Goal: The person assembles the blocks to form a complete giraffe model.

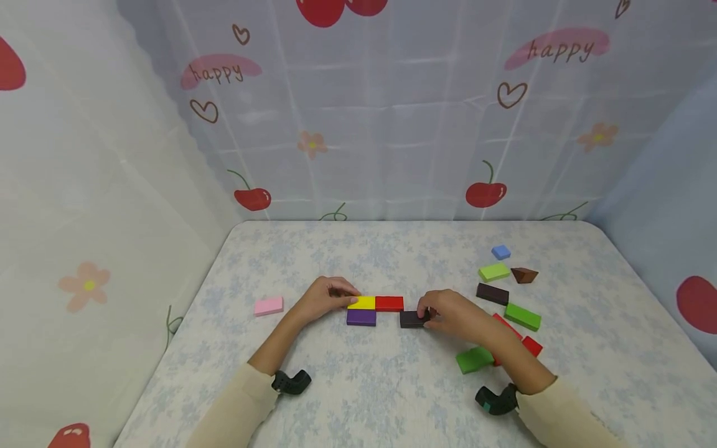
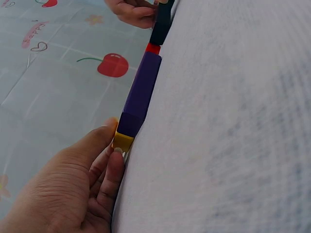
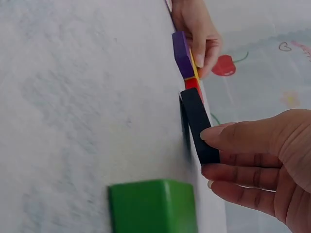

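Observation:
At the middle of the table in the head view, a yellow block (image 1: 364, 303) and a red block (image 1: 389, 303) lie end to end. A purple block (image 1: 361, 318) sits along the near side of the yellow one. My left hand (image 1: 327, 295) pinches the left end of the yellow block between thumb and fingers. With thumb and fingers, my right hand (image 1: 455, 313) grips a black block (image 3: 198, 124) by its right end. In the right wrist view the black block is raised over its shadow, its far end close to the red block.
A pink block (image 1: 269, 306) lies off to the left. Right of my right hand are a dark brown block (image 1: 493, 294), green blocks (image 1: 523, 317), red blocks (image 1: 532, 346) partly behind my forearm, a light green block (image 1: 494, 272), a blue block (image 1: 501, 252) and a brown triangular block (image 1: 524, 275).

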`<state>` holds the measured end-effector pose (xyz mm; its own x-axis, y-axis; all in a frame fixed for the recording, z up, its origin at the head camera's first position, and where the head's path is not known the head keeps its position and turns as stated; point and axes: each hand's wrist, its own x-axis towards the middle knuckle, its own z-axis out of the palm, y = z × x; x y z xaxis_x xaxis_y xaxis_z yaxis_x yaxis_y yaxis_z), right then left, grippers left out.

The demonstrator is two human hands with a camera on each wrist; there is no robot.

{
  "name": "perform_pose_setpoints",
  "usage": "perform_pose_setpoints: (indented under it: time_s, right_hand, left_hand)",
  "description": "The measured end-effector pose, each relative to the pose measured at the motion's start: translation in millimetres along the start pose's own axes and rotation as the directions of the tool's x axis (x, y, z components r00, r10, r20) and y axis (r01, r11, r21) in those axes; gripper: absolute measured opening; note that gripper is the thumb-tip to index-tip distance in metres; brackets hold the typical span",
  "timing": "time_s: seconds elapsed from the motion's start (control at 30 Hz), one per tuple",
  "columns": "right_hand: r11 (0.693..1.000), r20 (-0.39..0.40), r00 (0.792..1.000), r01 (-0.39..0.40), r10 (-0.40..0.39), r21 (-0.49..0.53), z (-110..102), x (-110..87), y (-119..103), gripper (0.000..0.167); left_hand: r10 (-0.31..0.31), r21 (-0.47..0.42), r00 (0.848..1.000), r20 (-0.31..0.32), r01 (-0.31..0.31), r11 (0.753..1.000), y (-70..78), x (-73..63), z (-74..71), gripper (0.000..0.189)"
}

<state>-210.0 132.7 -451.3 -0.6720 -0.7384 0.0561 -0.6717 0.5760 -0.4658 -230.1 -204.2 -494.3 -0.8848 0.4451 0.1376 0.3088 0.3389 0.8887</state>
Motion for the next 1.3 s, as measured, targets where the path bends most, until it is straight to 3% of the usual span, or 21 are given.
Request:
perform_pose_setpoints:
  time_s: [0.3,0.5,0.83,1.13,1.3]
  right_hand:
    - [0.995,-0.006,0.997,-0.079,0.079,-0.065,12.1,5.9,-10.0,0.02]
    - [0.98,0.012,0.986,-0.163,0.166,-0.118,9.3,5.5,-13.4,0.022]
    - [0.989,0.012,0.993,-0.116,0.118,-0.089,13.2,9.2,-12.8,0.02]
    - [0.982,-0.032,0.988,-0.155,0.152,-0.112,24.1,15.6,-19.7,0.021]
    - [0.976,-0.062,0.983,-0.181,0.175,-0.122,30.0,18.6,-25.3,0.024]
  left_hand:
    - [-0.01,0.015,1.0,-0.01,0.01,1.0,-6.0,0.1,1.0,0.015]
    - [-0.028,0.026,1.0,-0.01,0.029,0.999,-26.2,5.2,0.1,0.015]
    - [-0.011,0.027,1.0,-0.023,0.012,1.0,-33.3,5.3,-1.5,0.013]
    - [0.047,0.049,0.999,-0.014,-0.046,0.998,-34.6,5.8,-1.6,0.014]
    - [0.028,0.029,1.0,0.0,-0.028,0.999,-34.3,7.0,-1.9,0.014]
